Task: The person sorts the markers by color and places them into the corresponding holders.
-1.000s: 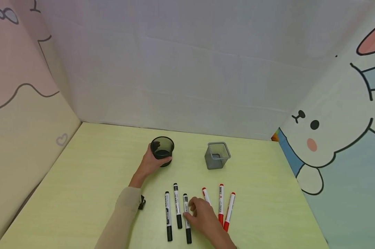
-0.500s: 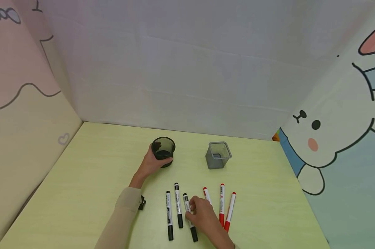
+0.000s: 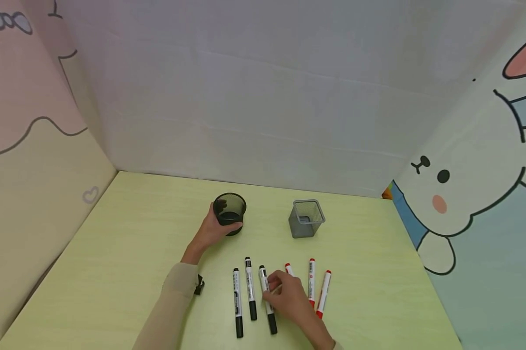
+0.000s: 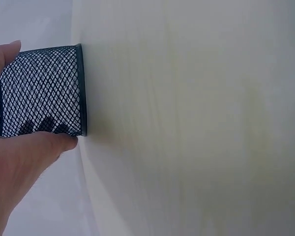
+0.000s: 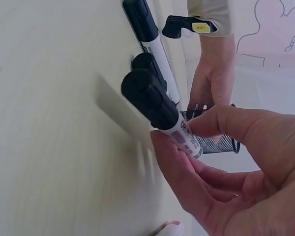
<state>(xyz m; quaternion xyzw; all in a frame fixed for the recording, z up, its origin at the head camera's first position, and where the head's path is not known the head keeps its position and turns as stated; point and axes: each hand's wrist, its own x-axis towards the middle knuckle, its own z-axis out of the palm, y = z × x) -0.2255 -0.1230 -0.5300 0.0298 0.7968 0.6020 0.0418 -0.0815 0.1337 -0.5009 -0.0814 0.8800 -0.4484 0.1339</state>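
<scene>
My left hand (image 3: 212, 227) grips a round black mesh pen holder (image 4: 42, 91), its thumb and fingers round the wall; the holder stands upright at the back of the table. In the right wrist view my right hand (image 5: 236, 167) pinches a black-capped marker (image 5: 160, 108) between thumb and fingers, tilted close over the table with its shadow beside it. Two more black-capped markers, the outer one (image 3: 238, 301) and the inner one (image 3: 250, 289), lie to its left. Red markers (image 3: 312, 282) lie to the right, one mostly hidden behind my right hand.
A square grey mesh pen holder (image 3: 305, 221) stands at the back, right of the round one. The pale yellow table (image 3: 149, 209) meets a white backdrop (image 3: 254, 97) behind it. Printed cloth panels (image 3: 477, 170) rise at both sides.
My right hand has pinched the nearest black-capped marker, tilted it and drawn it slightly right, then raised it a little. My left hand has stayed on the round pen holder.
</scene>
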